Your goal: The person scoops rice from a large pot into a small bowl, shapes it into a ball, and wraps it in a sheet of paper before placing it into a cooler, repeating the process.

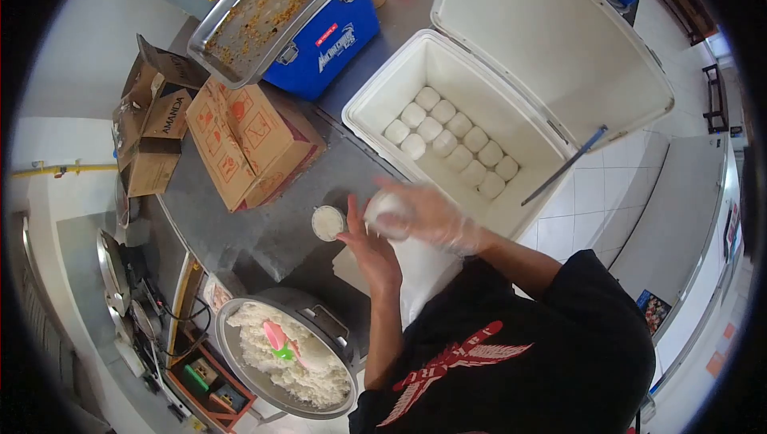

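My right hand [438,217], in a clear plastic glove and blurred by motion, is closed around a white round lump [387,215] that resembles the balls in the box. Right beside it, my left hand [372,255] is bare, its fingers stretched out and apart. Just left of its fingertips stands a small cup of white rice [327,223]. Several white rice balls [444,143] sit in rows on the floor of an open white cooler box [369,126]. A large metal pot [229,346] of cooked rice [315,358] stands near my left forearm, with a pink and green scoop [280,340] on the rice.
On the grey table [276,230] stands a cardboard carton [240,142], with an open box [156,114] behind it. A metal tray [276,11] with brown crumbs rests over a blue cooler [327,47]. The white cooler's raised lid [551,27] leans to the right.
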